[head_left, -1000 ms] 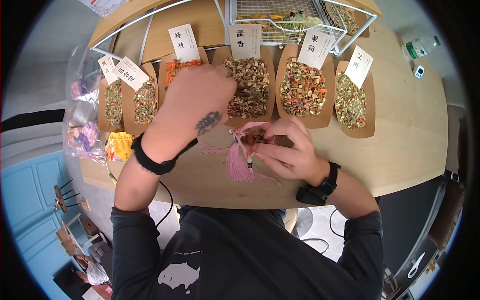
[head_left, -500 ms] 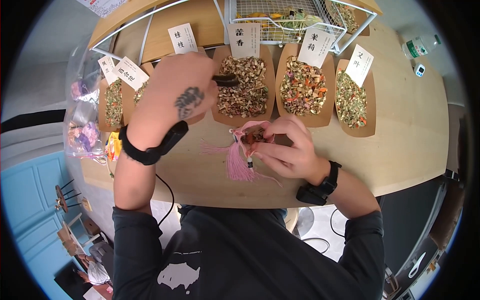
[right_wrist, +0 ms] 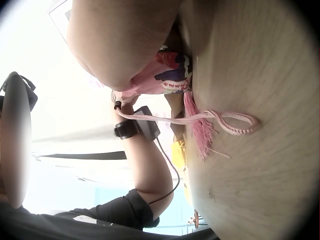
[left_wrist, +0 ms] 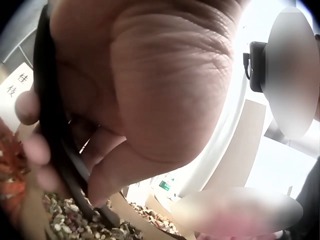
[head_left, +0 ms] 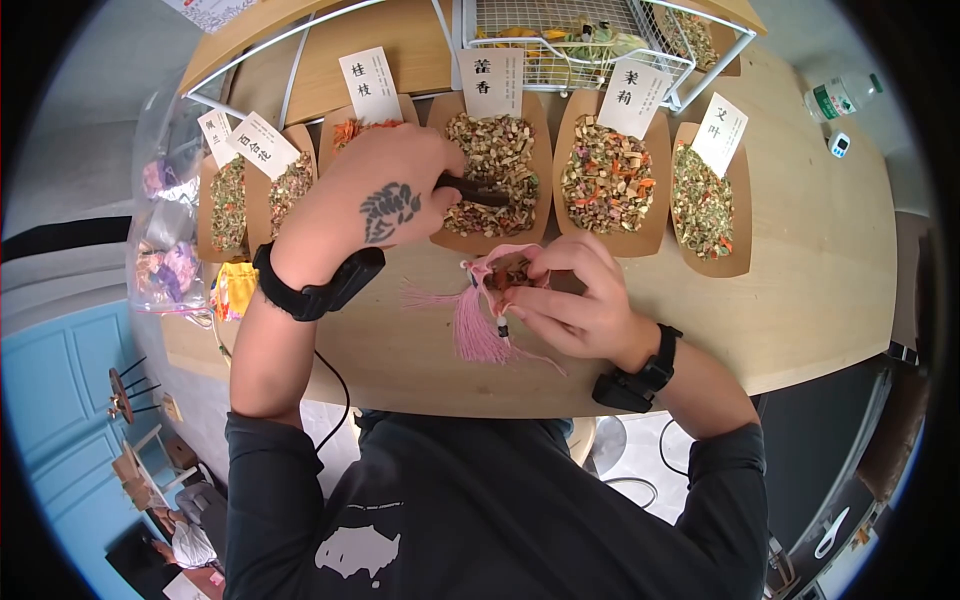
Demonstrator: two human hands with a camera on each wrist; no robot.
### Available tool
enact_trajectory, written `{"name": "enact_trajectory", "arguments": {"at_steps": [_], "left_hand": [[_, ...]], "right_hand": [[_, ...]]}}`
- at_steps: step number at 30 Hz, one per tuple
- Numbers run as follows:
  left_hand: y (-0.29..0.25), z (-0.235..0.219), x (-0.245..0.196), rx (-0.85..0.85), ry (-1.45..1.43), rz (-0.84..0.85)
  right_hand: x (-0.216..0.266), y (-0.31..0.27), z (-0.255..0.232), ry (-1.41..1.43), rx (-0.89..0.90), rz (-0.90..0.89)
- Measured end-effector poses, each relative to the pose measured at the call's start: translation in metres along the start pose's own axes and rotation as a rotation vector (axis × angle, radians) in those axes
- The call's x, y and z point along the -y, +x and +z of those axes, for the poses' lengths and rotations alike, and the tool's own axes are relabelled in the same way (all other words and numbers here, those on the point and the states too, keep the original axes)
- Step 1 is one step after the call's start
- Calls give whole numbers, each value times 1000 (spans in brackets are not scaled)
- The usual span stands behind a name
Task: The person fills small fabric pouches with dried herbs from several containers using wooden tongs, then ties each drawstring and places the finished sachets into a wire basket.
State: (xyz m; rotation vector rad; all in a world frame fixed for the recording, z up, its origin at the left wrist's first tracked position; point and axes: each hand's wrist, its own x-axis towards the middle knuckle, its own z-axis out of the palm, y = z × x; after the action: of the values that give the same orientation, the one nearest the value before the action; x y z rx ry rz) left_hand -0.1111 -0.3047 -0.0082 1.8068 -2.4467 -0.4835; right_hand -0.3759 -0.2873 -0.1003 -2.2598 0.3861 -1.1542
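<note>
My left hand grips dark tongs, whose tips reach into the chopped dried herbs of the middle cardboard tray. In the left wrist view the two dark arms of the tongs run down along the fingers to the herbs. Close in front of that tray, my right hand pinches the edge of a small pink pouch, its mouth spread and dried bits showing inside. A pink tassel hangs from it, and a looped pink cord lies on the table.
More labelled herb trays stand either side, including one with orange pieces and one at far right. Behind is a white wire basket. A bottle, a yellow pouch and a clear plastic bag lie around.
My left hand drew back to the left with the tongs half a second ago, then came right again, putting the tips back over the middle tray's herbs. The right hand and pouch stayed still.
</note>
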Motion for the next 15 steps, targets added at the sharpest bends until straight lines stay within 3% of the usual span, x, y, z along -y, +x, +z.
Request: {"name": "enact_trajectory", "arguments": {"at_steps": [15], "left_hand": [[-8, 29, -1, -168, -7, 167]], "right_hand": [[0, 1, -1, -14, 1, -9]]}}
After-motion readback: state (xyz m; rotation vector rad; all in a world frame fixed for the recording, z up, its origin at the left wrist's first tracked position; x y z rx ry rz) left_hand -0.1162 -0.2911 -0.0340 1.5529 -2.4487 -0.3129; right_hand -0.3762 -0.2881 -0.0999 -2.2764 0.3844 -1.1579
